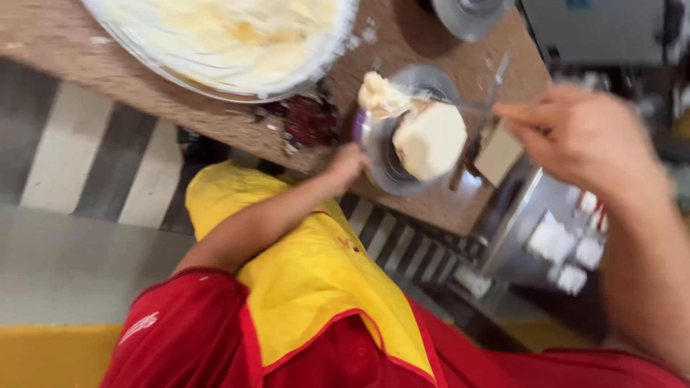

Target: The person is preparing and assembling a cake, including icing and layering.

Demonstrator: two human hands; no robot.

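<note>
The small metal bowl (392, 154) on the desk (180, 108) already has a pale lump in it, so scooping looks partway done. Left hand (347, 164) steadies the bowl's rim, grip looks closed on it; right hand (575, 133) pinches a spoon (460, 106) over it. The big cream bowl (223, 39) beyond is cut off, everything's blurry.

Small bowl (384, 154): shiny metal. Spoon (460, 106): polished metal. Dough lump (430, 140): pale, smooth, matt. Counter (144, 90): speckled brown, stone-like. Apron (309, 273): yellow cloth.
</note>
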